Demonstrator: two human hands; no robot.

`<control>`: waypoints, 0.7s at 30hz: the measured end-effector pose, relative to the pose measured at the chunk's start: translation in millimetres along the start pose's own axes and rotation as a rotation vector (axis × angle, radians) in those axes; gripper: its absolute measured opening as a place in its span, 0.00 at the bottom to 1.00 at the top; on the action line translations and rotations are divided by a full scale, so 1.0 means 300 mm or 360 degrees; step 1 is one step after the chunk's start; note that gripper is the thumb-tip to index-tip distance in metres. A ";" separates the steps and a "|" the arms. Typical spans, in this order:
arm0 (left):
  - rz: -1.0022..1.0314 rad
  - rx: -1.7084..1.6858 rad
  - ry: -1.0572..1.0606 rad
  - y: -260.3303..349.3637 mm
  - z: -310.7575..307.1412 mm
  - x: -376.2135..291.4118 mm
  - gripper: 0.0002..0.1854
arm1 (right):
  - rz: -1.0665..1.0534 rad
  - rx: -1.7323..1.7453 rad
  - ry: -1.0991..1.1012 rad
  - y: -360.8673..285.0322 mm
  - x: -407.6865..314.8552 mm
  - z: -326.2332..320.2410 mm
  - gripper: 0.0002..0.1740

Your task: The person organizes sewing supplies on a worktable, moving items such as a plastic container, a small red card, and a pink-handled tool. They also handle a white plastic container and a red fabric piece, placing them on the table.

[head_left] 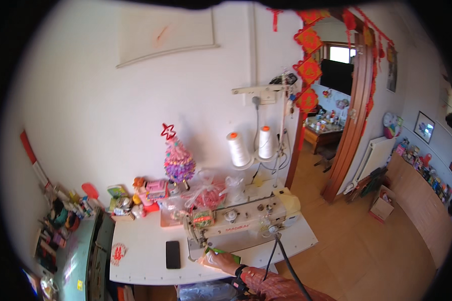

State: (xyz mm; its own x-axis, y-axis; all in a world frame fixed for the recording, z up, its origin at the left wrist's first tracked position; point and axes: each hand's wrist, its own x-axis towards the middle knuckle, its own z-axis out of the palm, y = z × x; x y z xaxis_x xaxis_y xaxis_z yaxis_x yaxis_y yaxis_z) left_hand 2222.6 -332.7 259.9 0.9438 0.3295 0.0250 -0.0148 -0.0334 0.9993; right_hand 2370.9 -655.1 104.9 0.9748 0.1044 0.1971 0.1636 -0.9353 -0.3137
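At the front edge of an industrial sewing machine, my right hand reaches in from the lower right, near the needle end. Its fingers rest on a small pale and green piece, perhaps fabric or a packet; whether they grip it is hard to tell. A dark band is around the wrist. My left hand is out of view. A black smartphone lies on the white table to the left of the machine. Two white thread cones stand on a holder behind it.
Plastic bags and a pink-purple ornamental tree stand behind the machine. A green cabinet bearing many small items is at the left. A black cable runs down across my right sleeve. On the floor at the right sits a cardboard box.
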 end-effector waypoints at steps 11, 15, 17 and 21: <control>0.0049 -0.0164 -0.0330 0.047 0.182 0.143 0.41 | 0.0030 0.0128 -0.0078 0.012 0.048 0.060 0.25; 0.0034 -0.0190 -0.0362 0.048 0.182 0.149 0.41 | 0.0269 0.0726 -0.0451 0.015 0.030 -0.033 0.26; 0.0033 -0.0193 -0.0385 0.044 0.183 0.151 0.41 | 0.0398 0.0906 -0.0413 0.030 0.019 -0.041 0.24; 0.0029 -0.0199 -0.0392 0.040 0.176 0.152 0.41 | 0.0277 0.0835 -0.0359 0.075 0.015 0.000 0.26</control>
State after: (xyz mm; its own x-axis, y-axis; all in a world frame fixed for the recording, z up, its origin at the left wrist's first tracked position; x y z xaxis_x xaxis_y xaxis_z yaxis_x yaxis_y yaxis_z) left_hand 2283.0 -367.9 271.7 0.9947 0.0898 0.0510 -0.0586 0.0843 0.9947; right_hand 2379.0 -675.7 98.7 0.9927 0.0876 -0.0829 -0.0046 -0.6594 -0.7518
